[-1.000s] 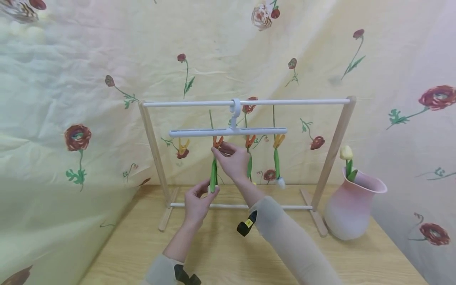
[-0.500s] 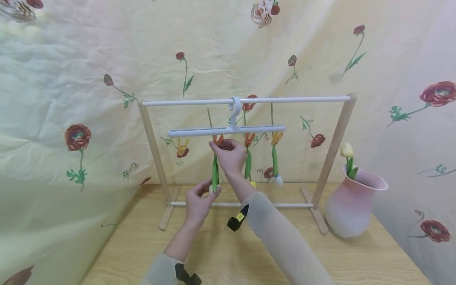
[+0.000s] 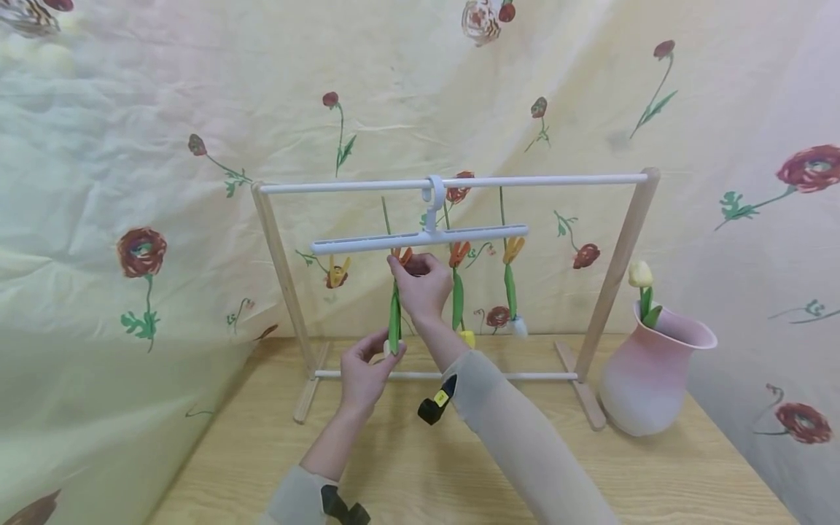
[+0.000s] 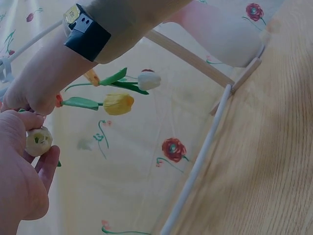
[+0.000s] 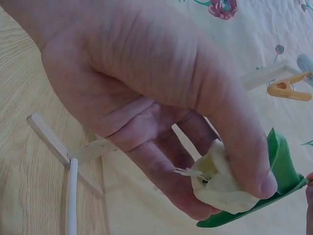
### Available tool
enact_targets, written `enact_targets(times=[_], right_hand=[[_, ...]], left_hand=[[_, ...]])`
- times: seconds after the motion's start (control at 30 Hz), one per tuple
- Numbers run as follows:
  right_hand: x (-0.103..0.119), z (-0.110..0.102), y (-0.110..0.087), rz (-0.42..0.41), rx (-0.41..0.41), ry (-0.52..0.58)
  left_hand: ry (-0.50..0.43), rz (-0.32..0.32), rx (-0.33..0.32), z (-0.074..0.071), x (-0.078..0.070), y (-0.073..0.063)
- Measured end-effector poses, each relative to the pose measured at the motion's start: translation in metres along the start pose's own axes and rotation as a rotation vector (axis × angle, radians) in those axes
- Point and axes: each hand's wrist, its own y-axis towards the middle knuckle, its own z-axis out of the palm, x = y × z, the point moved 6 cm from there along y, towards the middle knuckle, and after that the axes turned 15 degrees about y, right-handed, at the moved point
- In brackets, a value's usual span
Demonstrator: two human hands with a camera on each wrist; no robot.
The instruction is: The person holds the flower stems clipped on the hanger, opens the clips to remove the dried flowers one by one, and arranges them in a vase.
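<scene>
An artificial white tulip (image 5: 222,183) hangs head down below the white hanger (image 3: 367,242). Between thumb and fingers, my left hand (image 3: 362,375) holds its flower head, low in the head view; the right wrist view shows this grip up close. Higher up, my right hand (image 3: 425,295) pinches an orange clothespin (image 3: 405,255) under the hanger bar. The tulip's stem rises past that clothespin and above the bar; whether the clothespin's jaws grip it is hidden by the fingers. The green leaf (image 3: 394,321) hangs between both hands.
Two more clothespins hold a yellow tulip (image 4: 119,104) and another white tulip (image 4: 148,80). A yellow clothespin (image 3: 337,272) hangs at the hanger's left without a flower. The rack's top rail (image 3: 551,180) carries the hanger. A pink-white vase (image 3: 643,390) with a tulip stands right.
The hanger's right end has tipped slightly up, and the hanging tulips have swayed a little. My right hand has shifted slightly left and up at the clothespin. My left hand has kept its hold.
</scene>
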Motion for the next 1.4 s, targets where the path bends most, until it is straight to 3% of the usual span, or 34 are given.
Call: enact_targets(times=[0.47, 0.7, 0.83, 1.1, 1.4], right_hand=[[0.007, -0.001, -0.003, -0.019, 0.032, 0.03], [0.009, -0.002, -0.004, -0.031, 0.035, 0.011], [0.008, -0.003, -0.004, -0.03, 0.04, 0.003], [0.004, -0.006, -0.003, 0.023, 0.056, 0.003], [0.006, -0.008, -0.008, 0.07, 0.14, 0.006]], left_hand=[[0.025, -0.047, 0.008, -0.004, 0.009, -0.006], [0.092, -0.113, 0.043, -0.021, 0.028, -0.021], [0.118, -0.107, 0.073, -0.034, 0.033, -0.029], [0.235, -0.093, 0.191, -0.063, 0.037, -0.051], [0.318, -0.01, 0.435, -0.085, 0.033, -0.072]])
